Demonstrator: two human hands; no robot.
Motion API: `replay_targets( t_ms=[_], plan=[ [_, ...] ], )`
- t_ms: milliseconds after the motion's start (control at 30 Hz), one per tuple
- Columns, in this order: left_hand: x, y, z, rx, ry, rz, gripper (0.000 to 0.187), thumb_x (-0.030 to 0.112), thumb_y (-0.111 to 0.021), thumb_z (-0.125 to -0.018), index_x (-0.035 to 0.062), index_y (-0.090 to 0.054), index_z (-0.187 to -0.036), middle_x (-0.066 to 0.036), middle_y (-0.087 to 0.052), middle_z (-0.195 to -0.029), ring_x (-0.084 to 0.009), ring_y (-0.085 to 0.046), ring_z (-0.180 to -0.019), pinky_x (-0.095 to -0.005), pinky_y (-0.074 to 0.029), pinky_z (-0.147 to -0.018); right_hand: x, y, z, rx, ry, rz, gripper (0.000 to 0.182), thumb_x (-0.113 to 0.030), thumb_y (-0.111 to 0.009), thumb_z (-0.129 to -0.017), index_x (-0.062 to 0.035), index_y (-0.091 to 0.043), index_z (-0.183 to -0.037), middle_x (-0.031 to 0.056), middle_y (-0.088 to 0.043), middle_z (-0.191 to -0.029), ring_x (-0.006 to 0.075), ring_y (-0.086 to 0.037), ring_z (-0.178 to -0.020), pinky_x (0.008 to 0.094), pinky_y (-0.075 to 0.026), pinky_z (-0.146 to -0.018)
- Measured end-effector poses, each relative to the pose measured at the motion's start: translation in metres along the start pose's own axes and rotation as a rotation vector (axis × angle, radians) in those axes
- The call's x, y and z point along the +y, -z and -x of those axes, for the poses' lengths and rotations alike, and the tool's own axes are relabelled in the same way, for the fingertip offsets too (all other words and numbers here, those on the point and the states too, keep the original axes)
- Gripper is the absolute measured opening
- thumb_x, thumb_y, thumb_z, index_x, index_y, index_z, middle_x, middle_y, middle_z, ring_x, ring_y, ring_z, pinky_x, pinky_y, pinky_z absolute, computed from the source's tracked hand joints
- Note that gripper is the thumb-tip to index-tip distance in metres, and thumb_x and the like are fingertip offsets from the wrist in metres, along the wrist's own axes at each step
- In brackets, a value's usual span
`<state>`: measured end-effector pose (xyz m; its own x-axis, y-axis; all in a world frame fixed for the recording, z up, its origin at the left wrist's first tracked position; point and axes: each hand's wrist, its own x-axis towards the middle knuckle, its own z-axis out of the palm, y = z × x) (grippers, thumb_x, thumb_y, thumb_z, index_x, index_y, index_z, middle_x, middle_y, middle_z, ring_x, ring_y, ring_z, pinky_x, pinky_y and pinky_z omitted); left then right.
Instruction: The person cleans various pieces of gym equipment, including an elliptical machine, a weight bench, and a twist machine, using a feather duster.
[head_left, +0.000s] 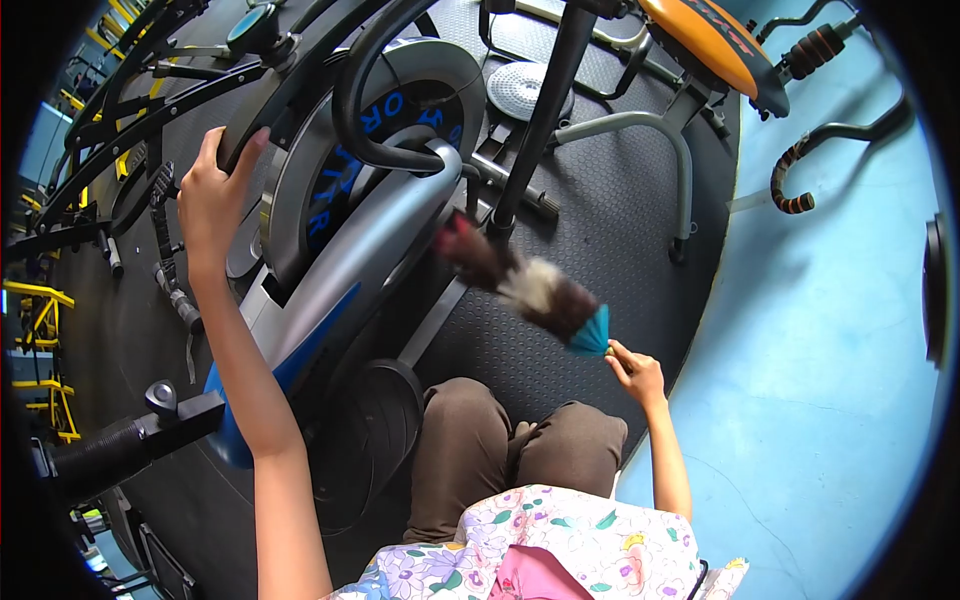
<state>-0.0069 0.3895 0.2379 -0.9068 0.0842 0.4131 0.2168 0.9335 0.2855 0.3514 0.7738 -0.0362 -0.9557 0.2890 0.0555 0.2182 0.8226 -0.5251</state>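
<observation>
A feather duster [550, 298] is in my right hand [638, 372], pinched by its handle end. Its feathers are dark brown with a pale band, a red tip and a teal base, and they are smeared by motion. The duster points up and left, over the floor beside an exercise bike [390, 215] with a silver frame and a large flywheel. My left hand [210, 205] grips a black curved bar [262, 115] on the bike's far side, thumb on one side and fingers on the other. The palm side is partly hidden.
A light blue wall [800, 350] runs along the right. Ahead stand a bench with an orange pad [710, 40] and a round grey twist plate [528, 90]. A black post [545, 110] rises in front. Yellow frames [45, 320] line the left.
</observation>
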Motion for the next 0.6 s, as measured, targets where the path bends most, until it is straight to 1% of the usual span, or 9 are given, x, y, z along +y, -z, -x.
replay_targets(
  t_ms=[133, 200, 267, 300, 367, 433, 500, 567, 600],
  plan=[
    [-0.001, -0.001, -0.001, 0.016, -0.004, -0.017, 0.069, 0.068, -0.047, -0.077, 0.0079, -0.056, -0.108, -0.014, -0.065, -0.083, -0.0326, -0.063, -0.084, -0.039, -0.047, -0.075, 0.012, -0.002, 0.033, -0.093, 0.046, -0.165, 0.028, -0.025, -0.07, -0.075, -0.0193, -0.067, -0.103, 0.0067, -0.059, -0.058, 0.0206, -0.057, -0.047, 0.0313, -0.046, -0.047],
    [0.0, -0.002, -0.001, 0.006, 0.01, -0.018, 0.071, 0.069, -0.047, -0.076, 0.0078, -0.056, -0.109, -0.014, -0.065, -0.085, -0.0316, -0.063, -0.085, -0.0385, -0.046, -0.076, 0.025, -0.011, 0.068, -0.109, -0.049, -0.165, 0.028, -0.024, -0.07, -0.074, -0.0163, -0.067, -0.101, 0.0084, -0.062, -0.062, 0.0214, -0.06, -0.051, 0.0305, -0.047, -0.049],
    [-0.002, -0.003, -0.002, 0.01, 0.015, 0.001, 0.072, 0.07, -0.047, -0.076, 0.0075, -0.056, -0.111, -0.014, -0.065, -0.087, -0.0309, -0.063, -0.085, -0.038, -0.046, -0.077, 0.04, -0.029, 0.109, -0.025, -0.172, -0.238, 0.029, -0.023, -0.07, -0.074, -0.0129, -0.067, -0.101, 0.0111, -0.064, -0.066, 0.0227, -0.063, -0.056, 0.0301, -0.049, -0.053],
    [-0.001, -0.003, -0.002, 0.007, 0.015, -0.003, 0.072, 0.07, -0.047, -0.076, 0.0075, -0.056, -0.111, -0.014, -0.065, -0.087, -0.0309, -0.063, -0.085, -0.038, -0.046, -0.077, 0.046, -0.033, 0.127, -0.066, -0.268, -0.22, 0.029, -0.022, -0.07, -0.074, -0.0108, -0.067, -0.1, 0.0134, -0.065, -0.071, 0.0247, -0.066, -0.062, 0.0306, -0.05, -0.056],
    [-0.001, -0.004, -0.002, -0.003, 0.027, 0.012, 0.074, 0.071, -0.046, -0.075, 0.007, -0.055, -0.112, -0.015, -0.065, -0.088, -0.03, -0.063, -0.086, -0.0375, -0.045, -0.079, 0.053, -0.046, 0.154, -0.05, -0.289, -0.19, 0.028, -0.025, -0.068, -0.075, -0.0119, -0.067, -0.1, 0.0135, -0.065, -0.071, 0.0259, -0.066, -0.065, 0.0326, -0.051, -0.058],
    [-0.001, -0.005, -0.002, 0.013, 0.031, -0.022, 0.071, 0.068, -0.048, -0.076, 0.0067, -0.055, -0.112, -0.015, -0.063, -0.093, -0.0287, -0.062, -0.089, -0.0366, -0.045, -0.081, 0.057, -0.058, 0.16, -0.033, -0.287, -0.194, 0.028, -0.026, -0.068, -0.076, -0.0128, -0.067, -0.1, 0.0134, -0.065, -0.072, 0.0263, -0.066, -0.066, 0.0332, -0.051, -0.058],
    [-0.004, -0.005, -0.001, 0.033, 0.033, -0.061, 0.068, 0.065, -0.051, -0.078, 0.0064, -0.056, -0.113, -0.015, -0.062, -0.098, -0.0274, -0.06, -0.091, -0.0357, -0.044, -0.082, 0.031, -0.065, 0.138, -0.186, -0.345, -0.165, 0.028, -0.03, -0.067, -0.077, -0.0154, -0.066, -0.101, 0.0124, -0.066, -0.074, 0.0267, -0.066, -0.067, 0.0341, -0.052, -0.06],
    [-0.009, -0.009, 0.003, 0.241, -0.162, -0.009, 0.054, 0.049, -0.06, -0.081, 0.0047, -0.056, -0.112, -0.014, -0.056, -0.107, -0.024, -0.056, -0.096, -0.0336, -0.043, -0.084, 0.009, -0.091, 0.106, -0.203, -0.253, -0.183, 0.029, -0.038, -0.064, -0.079, -0.0153, -0.066, -0.096, 0.0111, -0.066, -0.075, 0.0277, -0.065, -0.066, 0.0364, -0.051, -0.058],
    [-0.006, -0.009, 0.012, 0.424, -0.259, -0.008, 0.047, 0.04, -0.062, -0.082, 0.0036, -0.055, -0.111, -0.012, -0.053, -0.107, -0.0225, -0.054, -0.098, -0.0335, -0.042, -0.084, -0.002, -0.103, 0.087, -0.21, -0.193, -0.227, 0.028, -0.04, -0.062, -0.08, -0.0148, -0.065, -0.093, 0.0102, -0.065, -0.072, 0.0283, -0.064, -0.064, 0.0378, -0.05, -0.057]
  ],
)
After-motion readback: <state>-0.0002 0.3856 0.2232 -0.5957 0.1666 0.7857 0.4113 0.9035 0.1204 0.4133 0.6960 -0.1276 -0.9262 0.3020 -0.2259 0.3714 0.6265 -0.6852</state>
